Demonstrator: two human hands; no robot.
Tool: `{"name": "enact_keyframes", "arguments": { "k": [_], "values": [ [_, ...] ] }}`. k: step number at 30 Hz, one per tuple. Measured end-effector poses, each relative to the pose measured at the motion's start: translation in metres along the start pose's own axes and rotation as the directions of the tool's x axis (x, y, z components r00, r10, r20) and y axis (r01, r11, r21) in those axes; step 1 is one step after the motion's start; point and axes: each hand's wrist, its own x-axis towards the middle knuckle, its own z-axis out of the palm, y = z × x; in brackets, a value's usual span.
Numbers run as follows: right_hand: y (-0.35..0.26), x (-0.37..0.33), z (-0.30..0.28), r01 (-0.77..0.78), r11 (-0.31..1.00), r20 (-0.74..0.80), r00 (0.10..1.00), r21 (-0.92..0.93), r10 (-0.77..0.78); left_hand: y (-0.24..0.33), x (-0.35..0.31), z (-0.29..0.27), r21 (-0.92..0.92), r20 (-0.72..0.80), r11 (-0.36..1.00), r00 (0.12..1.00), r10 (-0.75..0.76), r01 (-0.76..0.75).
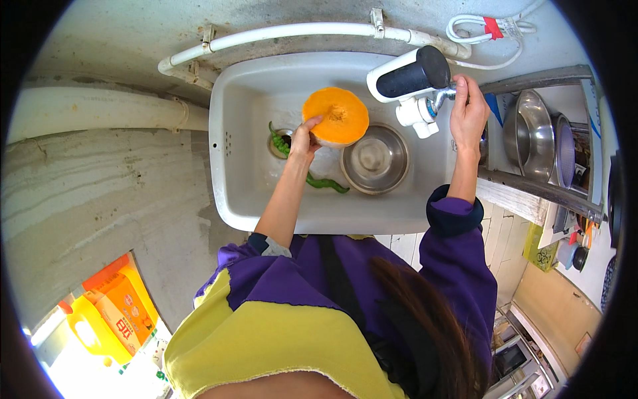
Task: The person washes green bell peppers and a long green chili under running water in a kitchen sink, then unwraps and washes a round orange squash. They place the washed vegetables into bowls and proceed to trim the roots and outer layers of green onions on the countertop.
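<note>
Pumpkin half (340, 106) is held over a pale sink (259, 211) in the head view, clamped in the left hand (303, 139) — thumb across its cut face, other fingers hidden beneath. The near-round face, with no clear long axis, lies beyond and rightward of that nearer hand, left of the tap (392, 74) — whose lever (444, 97) is pinched by the right hand (469, 114).

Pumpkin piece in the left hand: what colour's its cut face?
The cut face is orange, shown in the head view.
</note>
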Motion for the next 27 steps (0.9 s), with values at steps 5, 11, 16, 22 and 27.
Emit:
{"name": "enact_keyframes", "arguments": {
  "k": [5,11,16,22,27],
  "values": [
    [0.010,0.002,0.003,0.033,0.998,-0.022,0.999,0.056,-0.032,0.004,-0.002,-0.012,-0.005,-0.008,1.000,1.000,0.018,-0.018],
    [0.013,0.000,0.006,0.017,0.989,-0.059,0.998,0.147,-0.008,0.000,0.001,-0.032,-0.036,-0.092,0.999,0.996,-0.007,0.004],
    [0.054,-0.005,0.015,-0.095,0.730,-0.127,0.962,0.676,0.242,-0.006,0.005,-0.039,-0.055,-0.102,0.998,0.995,0.008,-0.014],
    [0.102,-0.051,0.055,-0.281,-0.162,0.322,0.757,0.946,0.568,-0.003,0.004,-0.036,-0.045,0.016,0.995,0.996,0.092,-0.091],
    [0.052,-0.133,0.138,-0.878,0.068,0.611,0.384,0.474,0.692,0.012,0.000,-0.025,-0.068,0.177,0.994,0.979,0.101,-0.090]
  ]
}}
